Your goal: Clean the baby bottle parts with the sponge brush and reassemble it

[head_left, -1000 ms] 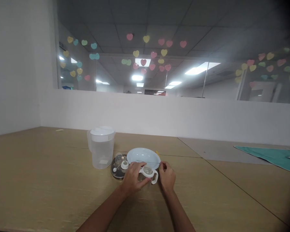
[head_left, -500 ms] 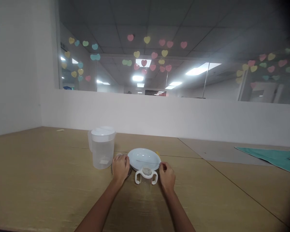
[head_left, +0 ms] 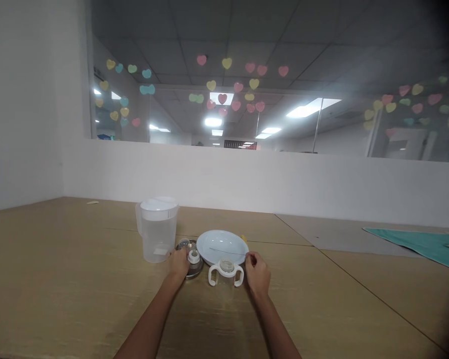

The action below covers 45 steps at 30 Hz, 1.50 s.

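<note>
My left hand (head_left: 177,263) is at the left side of a small round metal dish (head_left: 196,271), its fingers curled over the rim; what they grip is hidden. In the dish lie a white ring-shaped bottle collar (head_left: 193,257) and a clear dome-like cap (head_left: 184,243). My right hand (head_left: 258,271) pinches the end of a thin rod (head_left: 228,251), which reaches left across a white plate (head_left: 213,239). Between my hands, in front of the plate, stands an uncapped clear baby bottle (head_left: 225,286) with two white handles.
A translucent lidded pitcher (head_left: 159,234) stands left of the dish. Something small and yellow (head_left: 244,238) shows behind the plate. A teal cloth (head_left: 415,244) lies at the far right. Behind the table are a white wall (head_left: 228,174) and a window with heart stickers.
My left hand has shifted left and slightly down, uncovering the metal dish, the collar and the cap. My right hand and the rod have hardly moved.
</note>
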Each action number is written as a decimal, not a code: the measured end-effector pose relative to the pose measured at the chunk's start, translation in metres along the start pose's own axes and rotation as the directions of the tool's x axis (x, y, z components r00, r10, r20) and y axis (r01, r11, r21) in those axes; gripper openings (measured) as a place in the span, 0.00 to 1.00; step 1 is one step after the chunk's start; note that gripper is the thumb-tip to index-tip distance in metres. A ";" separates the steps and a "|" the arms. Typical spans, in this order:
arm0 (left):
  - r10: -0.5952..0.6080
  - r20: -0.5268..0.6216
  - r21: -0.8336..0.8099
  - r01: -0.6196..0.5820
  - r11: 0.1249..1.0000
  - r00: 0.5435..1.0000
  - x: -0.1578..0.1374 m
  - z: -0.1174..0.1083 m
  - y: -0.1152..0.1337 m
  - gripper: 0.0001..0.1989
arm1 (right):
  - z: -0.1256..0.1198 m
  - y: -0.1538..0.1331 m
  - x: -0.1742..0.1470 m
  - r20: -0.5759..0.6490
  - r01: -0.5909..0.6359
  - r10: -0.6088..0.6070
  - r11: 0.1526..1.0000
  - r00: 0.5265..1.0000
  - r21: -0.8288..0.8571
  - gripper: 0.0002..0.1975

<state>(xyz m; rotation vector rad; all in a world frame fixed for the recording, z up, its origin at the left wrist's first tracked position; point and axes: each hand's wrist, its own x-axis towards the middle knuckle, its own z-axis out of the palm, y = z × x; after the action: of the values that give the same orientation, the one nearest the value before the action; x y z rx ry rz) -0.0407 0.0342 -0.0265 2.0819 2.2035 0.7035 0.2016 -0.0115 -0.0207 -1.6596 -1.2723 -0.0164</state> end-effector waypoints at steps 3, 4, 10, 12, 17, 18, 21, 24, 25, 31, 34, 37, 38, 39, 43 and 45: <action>-0.009 0.012 -0.006 0.009 1.000 1.000 0.001 -0.002 -0.001 0.09 | 0.000 0.001 0.000 0.003 -0.002 0.002 1.000 1.000 -0.009 0.17; -0.012 0.015 -0.012 0.012 1.000 1.000 0.001 -0.003 -0.002 0.10 | 0.001 0.001 0.000 0.005 0.001 0.000 1.000 1.000 -0.007 0.17; -0.025 -0.037 -0.073 0.022 0.997 0.999 -0.003 -0.010 -0.001 0.12 | 0.000 0.002 0.000 -0.003 0.003 -0.003 1.000 1.000 0.004 0.16; -0.044 -0.095 -0.083 0.036 0.996 0.995 -0.005 -0.012 0.001 0.13 | 0.000 0.002 0.000 -0.005 0.007 -0.007 1.000 1.000 0.001 0.16; -0.031 -0.200 -0.117 0.008 0.993 0.979 -0.005 -0.015 0.003 0.12 | 0.000 0.002 0.000 0.001 0.004 -0.004 1.000 1.000 -0.005 0.16; -0.030 -0.220 -0.131 0.001 0.991 0.975 -0.005 -0.015 0.003 0.11 | 0.000 0.002 0.000 0.003 0.000 0.000 1.000 1.000 -0.006 0.16; -0.029 -0.284 -0.176 -0.022 0.984 0.958 -0.005 -0.015 0.003 0.10 | -0.001 0.000 0.000 0.007 -0.010 0.010 1.000 1.000 -0.006 0.16; -0.006 -0.362 -0.234 -0.085 0.968 0.932 -0.008 -0.016 0.005 0.08 | -0.003 -0.001 -0.002 0.007 -0.019 0.019 1.000 1.000 0.019 0.17; 0.014 -0.385 -0.255 -0.121 0.959 0.923 -0.010 -0.016 0.006 0.07 | -0.003 -0.001 -0.003 0.003 -0.027 0.027 0.999 1.000 0.028 0.17; 0.211 -0.441 -0.445 -0.417 0.792 0.872 -0.011 -0.018 0.022 0.10 | -0.005 -0.002 -0.009 -0.075 -0.016 0.026 0.992 0.997 0.128 0.16; 0.236 -0.439 -0.563 -0.470 0.680 0.867 -0.004 -0.022 0.041 0.09 | -0.006 -0.005 -0.003 -0.126 0.012 0.015 0.977 0.992 0.213 0.17; 0.247 -0.407 -0.676 -0.472 0.566 0.880 0.005 -0.022 0.062 0.09 | -0.004 -0.011 0.012 -0.167 -0.009 0.066 0.948 0.984 0.319 0.19; 0.265 -0.395 -0.698 -0.475 0.537 0.880 0.008 -0.020 0.067 0.09 | -0.004 -0.014 0.019 -0.181 -0.019 0.091 0.931 0.979 0.365 0.19; 0.289 -0.382 -0.708 -0.479 0.519 0.878 0.010 -0.018 0.072 0.09 | -0.003 -0.016 0.026 -0.193 -0.024 0.115 0.907 0.974 0.420 0.19; 0.357 -0.327 -0.703 -0.478 0.527 0.875 0.012 -0.003 0.080 0.09 | 0.000 -0.017 0.045 -0.179 -0.053 0.231 0.739 0.956 0.672 0.18; 0.377 -0.310 -0.691 -0.480 0.541 0.873 0.010 0.002 0.079 0.10 | 0.000 -0.013 0.050 -0.161 -0.089 0.314 0.652 0.936 0.753 0.17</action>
<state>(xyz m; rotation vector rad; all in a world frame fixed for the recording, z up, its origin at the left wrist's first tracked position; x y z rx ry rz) 0.0334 0.0449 0.0015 2.0770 1.0238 1.5035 0.2142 0.0233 0.0149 -1.0148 -0.7043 0.3550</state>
